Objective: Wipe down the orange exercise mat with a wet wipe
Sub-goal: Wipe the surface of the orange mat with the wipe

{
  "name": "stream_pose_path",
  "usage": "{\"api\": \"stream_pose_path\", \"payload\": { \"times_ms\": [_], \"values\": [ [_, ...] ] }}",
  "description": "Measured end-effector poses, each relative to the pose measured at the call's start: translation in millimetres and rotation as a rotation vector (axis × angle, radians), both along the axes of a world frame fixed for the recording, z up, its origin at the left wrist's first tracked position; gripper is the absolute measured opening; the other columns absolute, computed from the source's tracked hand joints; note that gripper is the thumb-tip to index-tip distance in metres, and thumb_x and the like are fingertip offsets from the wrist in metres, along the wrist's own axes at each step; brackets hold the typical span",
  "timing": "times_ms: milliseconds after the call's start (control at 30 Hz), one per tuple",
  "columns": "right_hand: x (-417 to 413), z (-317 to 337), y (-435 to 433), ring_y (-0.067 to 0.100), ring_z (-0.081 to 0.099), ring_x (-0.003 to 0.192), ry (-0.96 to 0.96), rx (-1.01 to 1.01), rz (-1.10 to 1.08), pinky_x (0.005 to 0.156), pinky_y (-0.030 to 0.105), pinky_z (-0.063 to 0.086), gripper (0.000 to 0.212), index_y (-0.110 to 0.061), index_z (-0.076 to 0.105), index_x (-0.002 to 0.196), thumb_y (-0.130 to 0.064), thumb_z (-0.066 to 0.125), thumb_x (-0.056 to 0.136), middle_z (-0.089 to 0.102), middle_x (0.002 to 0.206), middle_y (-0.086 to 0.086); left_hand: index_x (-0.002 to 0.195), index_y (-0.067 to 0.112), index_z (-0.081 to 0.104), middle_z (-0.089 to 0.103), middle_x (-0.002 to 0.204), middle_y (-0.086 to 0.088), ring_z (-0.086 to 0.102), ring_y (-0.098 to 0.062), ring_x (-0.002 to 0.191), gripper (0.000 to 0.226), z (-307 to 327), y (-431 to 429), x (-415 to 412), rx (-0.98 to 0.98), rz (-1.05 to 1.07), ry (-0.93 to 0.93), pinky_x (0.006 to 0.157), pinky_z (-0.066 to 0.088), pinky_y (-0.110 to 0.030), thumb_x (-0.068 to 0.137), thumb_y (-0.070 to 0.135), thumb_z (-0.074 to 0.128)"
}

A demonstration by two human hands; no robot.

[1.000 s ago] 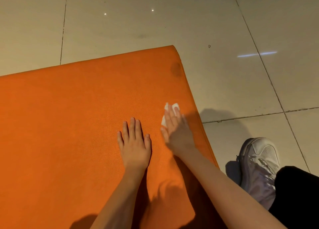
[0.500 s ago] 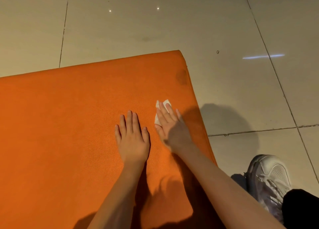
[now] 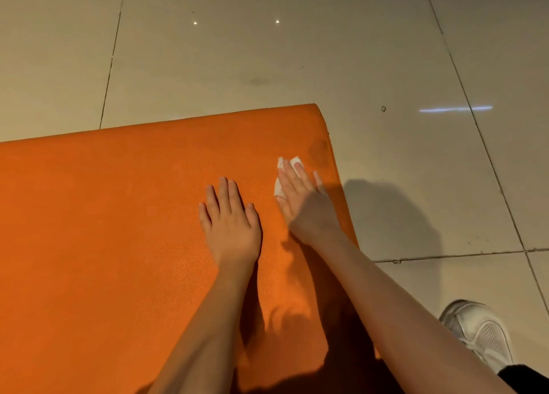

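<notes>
Just short of the mat's (image 3: 118,245) dark smudge (image 3: 319,150), the flat right hand (image 3: 306,203) is pressing the wet wipe (image 3: 279,188); the left hand (image 3: 230,224) is lying flat alongside.

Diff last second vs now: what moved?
The right hand, pressing the wet wipe flat, slid up the orange mat toward the dark mark near its far right corner. The left hand slid forward alongside. Unchanged: both palms flat on the mat, wipe under the right hand, no grip taken or released.
</notes>
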State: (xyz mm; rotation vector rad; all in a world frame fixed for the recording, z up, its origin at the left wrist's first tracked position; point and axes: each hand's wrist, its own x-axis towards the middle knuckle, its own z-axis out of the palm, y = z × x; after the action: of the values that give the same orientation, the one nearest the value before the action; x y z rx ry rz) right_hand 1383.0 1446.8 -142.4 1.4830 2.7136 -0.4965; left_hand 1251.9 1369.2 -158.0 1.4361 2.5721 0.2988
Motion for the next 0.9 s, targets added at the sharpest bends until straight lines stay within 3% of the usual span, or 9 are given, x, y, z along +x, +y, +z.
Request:
{"api": "stream_pose_path", "payload": {
  "times_ms": [100, 200, 333, 467, 667, 833, 900],
  "values": [
    [-12, 0, 22, 0.020, 0.000, 0.151, 0.009, 0.034, -0.139, 0.117, 0.036, -0.008, 0.061, -0.014, 0.013, 0.156, -0.043, 0.014, 0.101, 0.005, 0.164, 0.001, 0.154, 0.014, 0.024, 0.016, 0.163, -0.002, 0.004, -0.023, 0.151, 0.066, -3, -1, 2, 0.015, 0.021, 0.028, 0.121, -0.001, -0.042, 0.097, 0.043, 0.013],
    [-35, 2, 32, 0.018, -0.011, 0.150, -0.032, -0.039, -0.035, 0.117, 0.035, -0.012, 0.060, -0.016, 0.000, 0.156, -0.040, 0.020, 0.105, -0.011, 0.163, -0.002, 0.153, 0.012, 0.029, 0.022, 0.162, -0.004, 0.010, -0.025, 0.151, 0.064, -3, 0, 3, 0.029, 0.018, 0.046, 0.120, 0.002, -0.043, 0.098, 0.042, 0.018],
    [-38, 6, 65, 0.015, -0.014, 0.149, -0.088, 0.003, 0.094, 0.119, 0.038, -0.011, 0.058, -0.018, -0.007, 0.155, -0.041, 0.014, 0.106, -0.015, 0.163, -0.004, 0.153, 0.014, 0.029, 0.021, 0.162, -0.001, 0.008, -0.023, 0.151, 0.060, -5, 0, 3, 0.026, -0.033, 0.059, 0.121, -0.001, -0.044, 0.100, 0.041, 0.020],
    [-45, 9, 91, 0.019, -0.012, 0.150, -0.084, -0.020, -0.091, 0.119, 0.038, -0.008, 0.060, -0.014, -0.005, 0.156, -0.040, 0.016, 0.106, -0.012, 0.163, 0.001, 0.152, 0.013, 0.031, 0.023, 0.161, -0.002, 0.011, -0.024, 0.150, 0.060, -5, 1, 2, 0.024, -0.031, 0.064, 0.120, 0.001, -0.044, 0.100, 0.041, 0.021],
    [-60, 13, 92, 0.015, -0.009, 0.150, -0.076, -0.009, 0.162, 0.122, 0.038, -0.006, 0.059, -0.017, 0.000, 0.157, -0.041, 0.020, 0.106, -0.008, 0.164, -0.002, 0.151, 0.012, 0.034, 0.026, 0.160, -0.003, 0.014, -0.025, 0.150, 0.059, -5, 2, 2, 0.021, -0.035, 0.084, 0.120, 0.005, -0.046, 0.100, 0.040, 0.023],
    [-36, 12, 113, 0.021, -0.010, 0.150, -0.103, -0.025, -0.216, 0.119, 0.038, -0.007, 0.059, -0.013, -0.002, 0.156, -0.039, 0.015, 0.106, -0.008, 0.164, 0.003, 0.151, 0.013, 0.033, 0.026, 0.160, -0.003, 0.012, -0.024, 0.150, 0.060, -4, 1, 2, 0.017, -0.036, 0.079, 0.120, 0.004, -0.045, 0.100, 0.041, 0.022],
    [-35, 12, 105, 0.022, -0.012, 0.150, -0.093, -0.049, -0.213, 0.119, 0.038, -0.008, 0.062, -0.011, -0.006, 0.155, -0.042, 0.015, 0.105, -0.011, 0.163, 0.004, 0.151, 0.013, 0.035, 0.027, 0.160, -0.003, 0.013, -0.025, 0.150, 0.060, -4, 1, 3, 0.019, -0.036, 0.076, 0.120, 0.004, -0.045, 0.099, 0.041, 0.022]
  ]
}}
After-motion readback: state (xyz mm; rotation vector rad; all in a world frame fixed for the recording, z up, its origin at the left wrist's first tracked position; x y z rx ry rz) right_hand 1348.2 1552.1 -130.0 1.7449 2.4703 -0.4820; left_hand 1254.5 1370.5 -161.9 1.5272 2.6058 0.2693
